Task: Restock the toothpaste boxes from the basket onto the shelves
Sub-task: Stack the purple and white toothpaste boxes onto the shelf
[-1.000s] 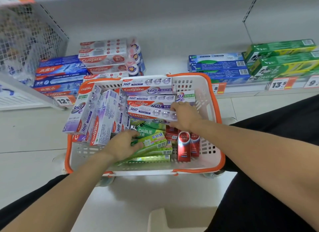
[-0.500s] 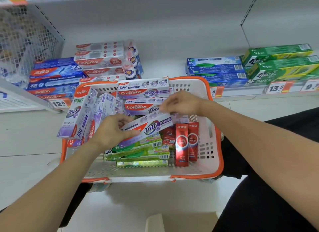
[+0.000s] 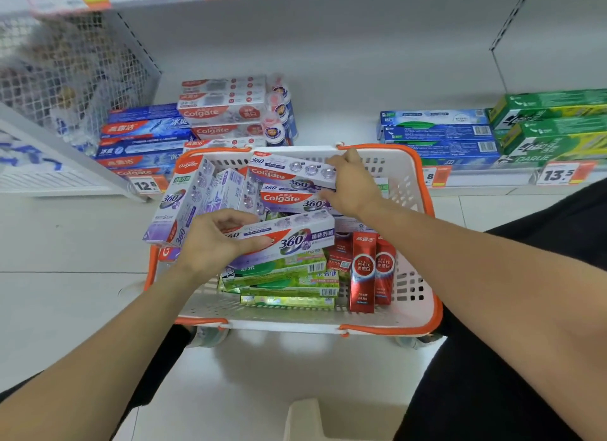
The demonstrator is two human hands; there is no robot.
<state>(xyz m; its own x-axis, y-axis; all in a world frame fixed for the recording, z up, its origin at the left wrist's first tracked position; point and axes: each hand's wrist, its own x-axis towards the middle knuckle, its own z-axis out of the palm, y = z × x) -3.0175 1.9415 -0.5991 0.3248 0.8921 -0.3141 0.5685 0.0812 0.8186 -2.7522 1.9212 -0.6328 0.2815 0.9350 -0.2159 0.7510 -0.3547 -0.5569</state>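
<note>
"Colgate" and "360" are printed on the purple boxes [image 3: 289,191]. "WHITE" is seen on a red box [image 3: 363,270]. "13.5" is shown on a price tag [image 3: 558,174].

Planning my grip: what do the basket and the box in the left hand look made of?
Basket: looks like rigid moulded plastic, matt white with slotted walls and an orange rim. Box held by the left hand: probably thin printed card, slightly glossy, with sharp folded edges.

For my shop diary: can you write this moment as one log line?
left hand: holds purple box | right hand: grips box stack | basket: still stocked
</note>
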